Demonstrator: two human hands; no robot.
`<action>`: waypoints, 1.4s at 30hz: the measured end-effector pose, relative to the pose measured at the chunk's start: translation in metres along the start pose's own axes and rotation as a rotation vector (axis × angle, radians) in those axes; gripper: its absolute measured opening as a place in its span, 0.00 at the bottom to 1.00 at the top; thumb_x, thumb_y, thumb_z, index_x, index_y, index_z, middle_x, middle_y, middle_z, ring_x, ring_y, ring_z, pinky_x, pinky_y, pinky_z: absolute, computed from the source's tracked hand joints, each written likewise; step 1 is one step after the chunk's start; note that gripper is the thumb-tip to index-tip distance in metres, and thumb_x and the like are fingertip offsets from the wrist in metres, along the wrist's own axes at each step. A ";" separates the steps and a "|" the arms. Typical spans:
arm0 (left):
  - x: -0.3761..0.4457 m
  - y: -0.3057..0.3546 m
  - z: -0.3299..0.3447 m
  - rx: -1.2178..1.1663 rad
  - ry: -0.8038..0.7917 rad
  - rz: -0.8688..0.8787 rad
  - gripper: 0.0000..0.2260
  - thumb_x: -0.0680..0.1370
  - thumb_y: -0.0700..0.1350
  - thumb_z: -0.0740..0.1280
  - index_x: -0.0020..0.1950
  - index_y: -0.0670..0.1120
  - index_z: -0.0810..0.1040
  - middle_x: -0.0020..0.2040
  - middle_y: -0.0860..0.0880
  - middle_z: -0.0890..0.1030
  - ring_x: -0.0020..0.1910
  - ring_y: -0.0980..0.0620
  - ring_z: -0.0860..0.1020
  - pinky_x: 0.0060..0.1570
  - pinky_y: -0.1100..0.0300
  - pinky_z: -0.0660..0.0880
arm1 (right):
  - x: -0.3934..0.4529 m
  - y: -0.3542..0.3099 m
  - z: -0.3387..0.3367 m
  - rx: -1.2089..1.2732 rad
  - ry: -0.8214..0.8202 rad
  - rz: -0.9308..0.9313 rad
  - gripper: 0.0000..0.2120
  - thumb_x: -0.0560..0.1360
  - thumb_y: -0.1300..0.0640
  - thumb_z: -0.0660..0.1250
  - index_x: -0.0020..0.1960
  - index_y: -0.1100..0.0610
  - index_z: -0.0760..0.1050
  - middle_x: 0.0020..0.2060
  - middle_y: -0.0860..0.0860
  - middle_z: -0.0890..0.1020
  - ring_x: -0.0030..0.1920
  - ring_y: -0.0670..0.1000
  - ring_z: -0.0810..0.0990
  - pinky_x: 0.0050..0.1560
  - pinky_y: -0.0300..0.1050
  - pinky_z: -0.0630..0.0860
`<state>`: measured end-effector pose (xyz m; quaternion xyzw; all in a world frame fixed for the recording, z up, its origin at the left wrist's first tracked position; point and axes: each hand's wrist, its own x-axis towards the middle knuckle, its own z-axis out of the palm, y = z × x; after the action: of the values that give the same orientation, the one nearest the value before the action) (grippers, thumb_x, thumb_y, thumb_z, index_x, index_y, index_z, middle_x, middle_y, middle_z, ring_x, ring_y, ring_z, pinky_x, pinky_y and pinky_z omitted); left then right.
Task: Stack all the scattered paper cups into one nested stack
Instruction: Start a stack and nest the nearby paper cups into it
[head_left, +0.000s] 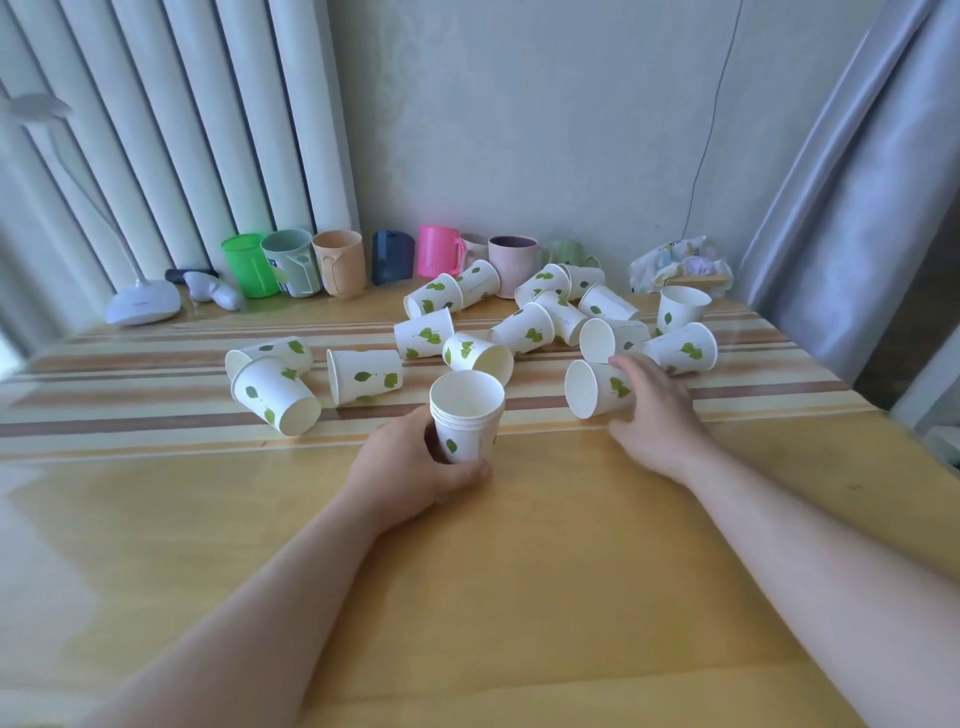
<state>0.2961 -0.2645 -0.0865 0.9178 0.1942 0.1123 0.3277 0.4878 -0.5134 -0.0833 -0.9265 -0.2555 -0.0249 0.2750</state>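
Note:
My left hand (410, 467) grips an upright nested stack of white leaf-print paper cups (467, 413) near the table's middle. Just right of it, my right hand (657, 415) closes around a single paper cup lying on its side (595, 387), its mouth facing me. Several more paper cups lie scattered behind: two at the left (275, 395), one on its side (363, 375), a cluster in the middle (478, 356), and one standing upright at the far right (681, 307).
The yellow wooden table (519, 571) has a striped runner (156, 415) across it. Along the back wall stand several coloured plastic mugs (249, 265), a white lamp base (143, 304) and a crumpled bag (680, 262). Curtains hang at left and right.

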 end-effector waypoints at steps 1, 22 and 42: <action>0.000 0.000 0.000 0.000 0.006 0.006 0.23 0.69 0.64 0.81 0.57 0.57 0.80 0.48 0.59 0.84 0.51 0.56 0.81 0.51 0.53 0.79 | 0.001 0.001 0.002 0.016 0.037 0.006 0.35 0.75 0.65 0.72 0.79 0.54 0.68 0.79 0.51 0.70 0.76 0.61 0.69 0.75 0.52 0.63; 0.000 -0.003 -0.001 -0.043 0.015 0.039 0.24 0.66 0.66 0.80 0.58 0.58 0.81 0.49 0.61 0.85 0.52 0.55 0.81 0.54 0.49 0.81 | 0.000 -0.076 -0.028 0.969 -0.161 0.228 0.12 0.78 0.54 0.77 0.59 0.48 0.79 0.57 0.50 0.81 0.48 0.51 0.78 0.48 0.46 0.77; 0.001 -0.006 0.003 -0.066 0.107 0.027 0.20 0.69 0.62 0.80 0.55 0.59 0.78 0.45 0.61 0.83 0.49 0.54 0.81 0.47 0.54 0.78 | -0.024 -0.093 0.015 0.759 -0.357 -0.043 0.41 0.58 0.44 0.84 0.70 0.39 0.78 0.65 0.50 0.80 0.63 0.51 0.79 0.68 0.50 0.78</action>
<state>0.2964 -0.2620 -0.0926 0.9018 0.1951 0.1718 0.3453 0.4197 -0.4495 -0.0544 -0.7435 -0.3097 0.2264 0.5478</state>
